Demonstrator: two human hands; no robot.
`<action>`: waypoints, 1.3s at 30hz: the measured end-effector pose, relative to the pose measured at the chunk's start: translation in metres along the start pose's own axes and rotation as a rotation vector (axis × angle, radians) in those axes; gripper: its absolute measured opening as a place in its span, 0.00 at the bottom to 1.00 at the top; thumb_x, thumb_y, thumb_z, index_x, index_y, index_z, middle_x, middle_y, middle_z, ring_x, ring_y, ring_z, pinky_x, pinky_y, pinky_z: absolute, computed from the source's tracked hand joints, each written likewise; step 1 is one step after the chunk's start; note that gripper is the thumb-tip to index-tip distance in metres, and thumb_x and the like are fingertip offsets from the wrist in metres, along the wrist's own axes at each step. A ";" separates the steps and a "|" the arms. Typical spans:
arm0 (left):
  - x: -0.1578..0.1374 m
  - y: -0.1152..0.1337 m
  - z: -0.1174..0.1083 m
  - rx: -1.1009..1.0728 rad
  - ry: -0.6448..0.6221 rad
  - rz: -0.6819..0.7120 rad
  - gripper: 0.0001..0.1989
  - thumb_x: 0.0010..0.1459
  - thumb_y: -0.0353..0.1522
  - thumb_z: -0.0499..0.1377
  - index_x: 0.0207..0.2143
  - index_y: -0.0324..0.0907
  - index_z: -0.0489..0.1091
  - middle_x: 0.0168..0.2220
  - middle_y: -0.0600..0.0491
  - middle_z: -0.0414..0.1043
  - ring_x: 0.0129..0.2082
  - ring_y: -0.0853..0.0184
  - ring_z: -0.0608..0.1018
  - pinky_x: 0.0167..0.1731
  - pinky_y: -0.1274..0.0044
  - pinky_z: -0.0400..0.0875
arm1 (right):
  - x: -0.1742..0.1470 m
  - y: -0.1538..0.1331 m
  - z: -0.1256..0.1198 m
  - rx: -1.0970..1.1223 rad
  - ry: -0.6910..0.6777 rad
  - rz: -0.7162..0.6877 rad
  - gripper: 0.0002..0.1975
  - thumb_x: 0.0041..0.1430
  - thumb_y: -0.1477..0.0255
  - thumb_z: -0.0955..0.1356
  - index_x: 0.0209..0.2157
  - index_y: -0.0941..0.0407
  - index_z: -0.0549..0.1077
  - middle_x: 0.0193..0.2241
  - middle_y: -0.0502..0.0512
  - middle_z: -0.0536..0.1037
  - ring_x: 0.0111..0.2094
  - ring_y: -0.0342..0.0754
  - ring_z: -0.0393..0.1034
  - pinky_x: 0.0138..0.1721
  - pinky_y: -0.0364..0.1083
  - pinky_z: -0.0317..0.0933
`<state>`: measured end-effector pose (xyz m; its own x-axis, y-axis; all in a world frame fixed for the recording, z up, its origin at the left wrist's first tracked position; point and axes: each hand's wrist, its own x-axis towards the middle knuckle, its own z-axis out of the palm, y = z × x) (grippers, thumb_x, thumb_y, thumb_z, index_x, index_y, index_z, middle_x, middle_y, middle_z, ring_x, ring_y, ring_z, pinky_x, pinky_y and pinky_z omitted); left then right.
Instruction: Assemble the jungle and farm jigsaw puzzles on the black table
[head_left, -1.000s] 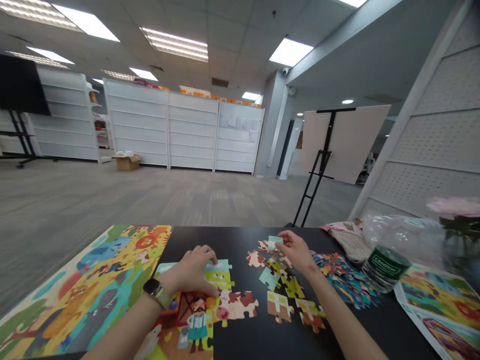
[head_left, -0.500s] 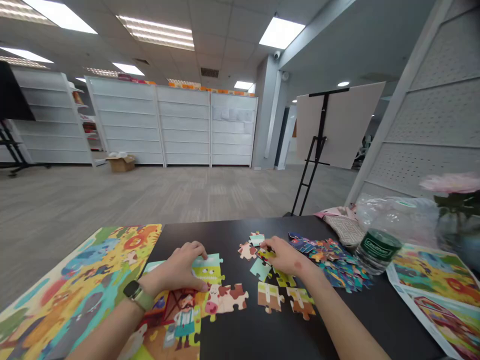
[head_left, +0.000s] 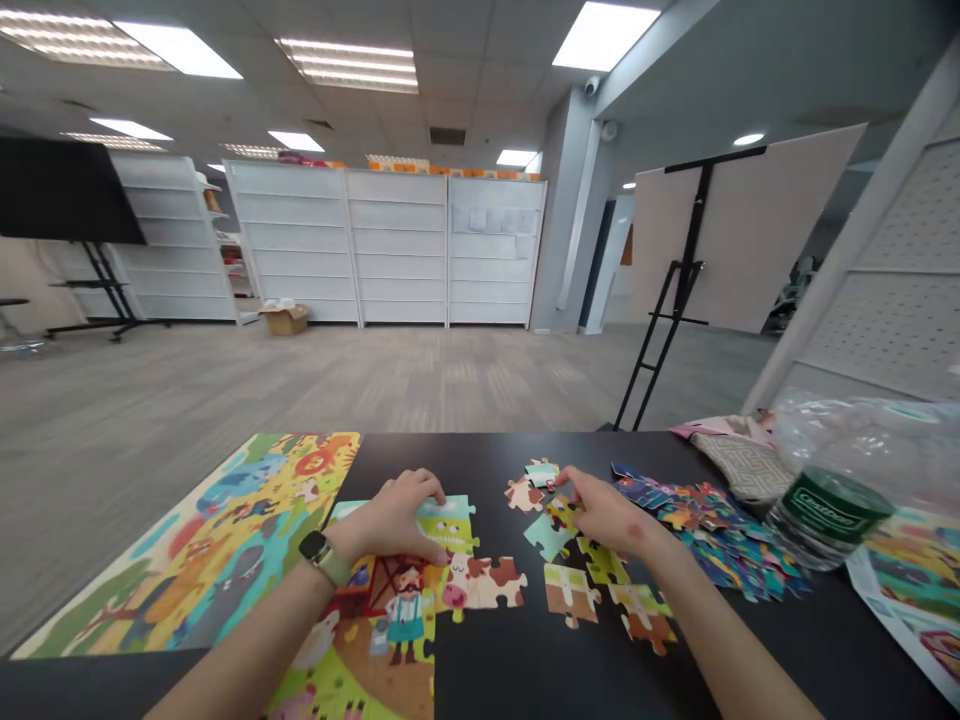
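My left hand [head_left: 401,518] lies on the upper part of a partly joined jigsaw puzzle [head_left: 360,640], thumb and fingers spread apart. Beside its thumb are joined pieces showing a cow [head_left: 487,582]. My right hand [head_left: 606,512] reaches over the loose pieces, index finger stretched to the edge of a pale blue and white puzzle piece [head_left: 541,473]. Its other fingers are partly hidden. Around it lie a brown and white piece [head_left: 523,494], a pale turquoise piece [head_left: 547,538], a yellow-green piece [head_left: 604,562] and two brown-and-green pieces [head_left: 571,592].
At left lies a colourful animal picture board [head_left: 217,540]. A heap of dark blue pieces [head_left: 720,535] is at right, near a large water bottle [head_left: 829,510], a patterned pouch [head_left: 739,455] and a printed picture sheet [head_left: 919,570]. The black table [head_left: 495,465] ends just beyond the pieces.
The view has swung left, shifting everything rightward. My right hand's fingertip has moved from the yellow-green piece up to the pale blue and white piece. My left hand stays on the joined puzzle.
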<state>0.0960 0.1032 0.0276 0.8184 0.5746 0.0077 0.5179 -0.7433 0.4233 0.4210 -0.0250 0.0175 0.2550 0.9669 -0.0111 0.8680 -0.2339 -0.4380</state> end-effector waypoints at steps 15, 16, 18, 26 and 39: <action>-0.002 0.008 -0.006 0.008 -0.031 -0.018 0.30 0.41 0.47 0.71 0.44 0.46 0.69 0.53 0.49 0.67 0.53 0.51 0.69 0.50 0.65 0.64 | 0.007 -0.010 -0.012 0.232 0.236 0.084 0.12 0.53 0.79 0.65 0.39 0.59 0.75 0.19 0.46 0.70 0.23 0.43 0.64 0.25 0.41 0.52; -0.003 0.008 -0.006 0.010 -0.032 -0.019 0.30 0.41 0.47 0.71 0.44 0.46 0.69 0.53 0.49 0.67 0.52 0.51 0.69 0.49 0.65 0.65 | 0.008 -0.010 -0.010 0.255 0.266 0.104 0.14 0.53 0.79 0.65 0.41 0.59 0.75 0.18 0.45 0.70 0.22 0.43 0.65 0.25 0.41 0.53; -0.003 0.007 -0.005 0.013 -0.027 -0.018 0.29 0.40 0.47 0.71 0.44 0.47 0.70 0.52 0.50 0.67 0.52 0.51 0.69 0.49 0.65 0.65 | 0.010 -0.010 -0.005 0.387 0.248 0.144 0.21 0.52 0.82 0.64 0.48 0.59 0.73 0.17 0.44 0.71 0.19 0.43 0.66 0.24 0.41 0.57; -0.003 0.006 -0.005 0.014 -0.021 -0.011 0.30 0.41 0.47 0.71 0.45 0.47 0.70 0.52 0.50 0.67 0.52 0.52 0.69 0.49 0.66 0.65 | 0.021 -0.013 0.012 0.929 0.182 0.292 0.08 0.48 0.82 0.69 0.32 0.58 0.72 0.20 0.48 0.75 0.23 0.44 0.76 0.30 0.43 0.73; 0.001 -0.005 0.002 0.006 0.002 0.042 0.30 0.43 0.52 0.68 0.45 0.47 0.69 0.51 0.50 0.67 0.52 0.52 0.70 0.49 0.65 0.64 | 0.000 -0.058 0.035 0.771 -0.122 -0.038 0.12 0.48 0.66 0.73 0.28 0.57 0.69 0.20 0.47 0.75 0.23 0.44 0.75 0.17 0.37 0.61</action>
<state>0.0944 0.1065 0.0232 0.8387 0.5439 0.0271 0.4850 -0.7687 0.4170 0.3559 -0.0078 0.0112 0.1434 0.9877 -0.0627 0.3226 -0.1065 -0.9405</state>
